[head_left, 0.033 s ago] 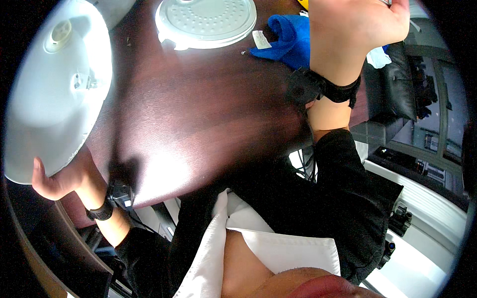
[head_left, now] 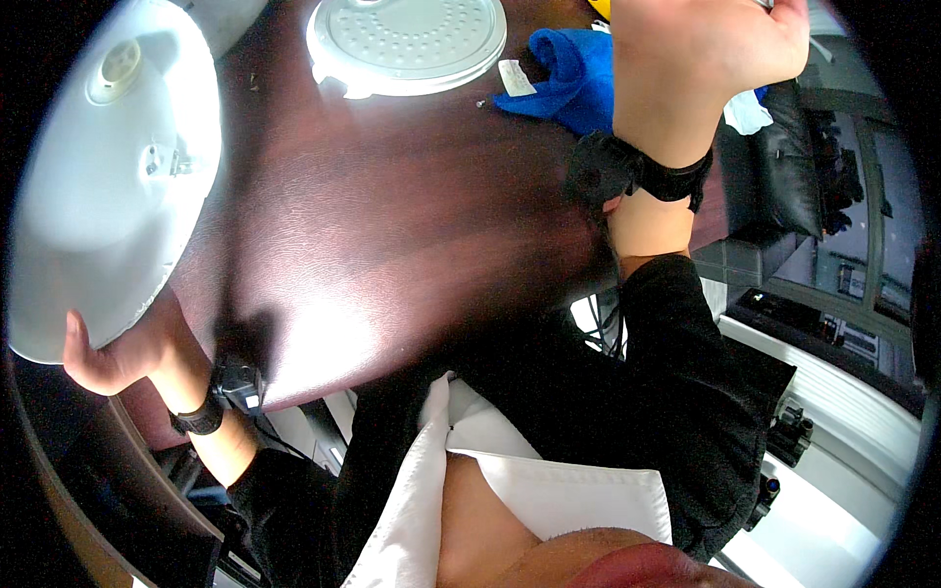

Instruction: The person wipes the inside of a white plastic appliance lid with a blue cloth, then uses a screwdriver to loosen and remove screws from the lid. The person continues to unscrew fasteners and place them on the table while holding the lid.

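Observation:
At the far left I hold a large white dish-shaped shell (head_left: 88, 225), tilted on its side. It has a round cream plastic fitting and a small metal part on its face. My left hand (head_left: 123, 358) grips its lower rim, the thumb in front and the other fingers hidden behind. My right hand (head_left: 711, 49) is raised at the upper right, partly cut off by the picture's edge. One finger curls in at the top beside a sliver of something grey, too little to name. Below and left of this hand a blue cloth (head_left: 578, 83) lies on the table.
A round white lid-like plate with small bumps (head_left: 412, 44) lies at the far side of the dark reddish-brown table (head_left: 392, 196). Near the cloth is a white paper slip (head_left: 517, 77). A black leather seat (head_left: 784, 167) stands on the right; cables hang by the near table edge.

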Demonstrator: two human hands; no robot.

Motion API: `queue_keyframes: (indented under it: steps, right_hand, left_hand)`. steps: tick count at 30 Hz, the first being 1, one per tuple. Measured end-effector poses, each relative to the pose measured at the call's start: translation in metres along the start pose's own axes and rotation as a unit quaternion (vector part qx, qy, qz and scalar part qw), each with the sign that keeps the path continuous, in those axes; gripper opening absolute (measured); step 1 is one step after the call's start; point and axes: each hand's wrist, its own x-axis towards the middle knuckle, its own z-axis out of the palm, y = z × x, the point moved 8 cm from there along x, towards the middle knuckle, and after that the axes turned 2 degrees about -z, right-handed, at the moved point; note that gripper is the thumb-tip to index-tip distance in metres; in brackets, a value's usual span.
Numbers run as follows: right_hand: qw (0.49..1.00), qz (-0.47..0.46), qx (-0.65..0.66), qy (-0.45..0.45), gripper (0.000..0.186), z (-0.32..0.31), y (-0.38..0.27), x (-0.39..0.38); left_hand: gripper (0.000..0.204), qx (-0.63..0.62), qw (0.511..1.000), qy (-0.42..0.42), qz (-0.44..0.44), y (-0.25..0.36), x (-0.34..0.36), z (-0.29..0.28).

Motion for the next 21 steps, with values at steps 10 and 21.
queue_keyframes:
  steps: [10, 21]
  right_hand:
    - [0.637, 0.212, -0.652, -0.353, 0.031, -0.076, 0.077, -0.062]
    - [0.553, 0.258, -0.661, -0.437, 0.03, -0.106, 0.102, -0.115]
  left_hand:
    - [0.062, 0.072, 0.995, 0.039, 0.054, 0.015, -0.011, 0.004]
    - [0.055, 0.037, 0.999, 0.028, 0.017, 0.009, -0.023, 0.028]
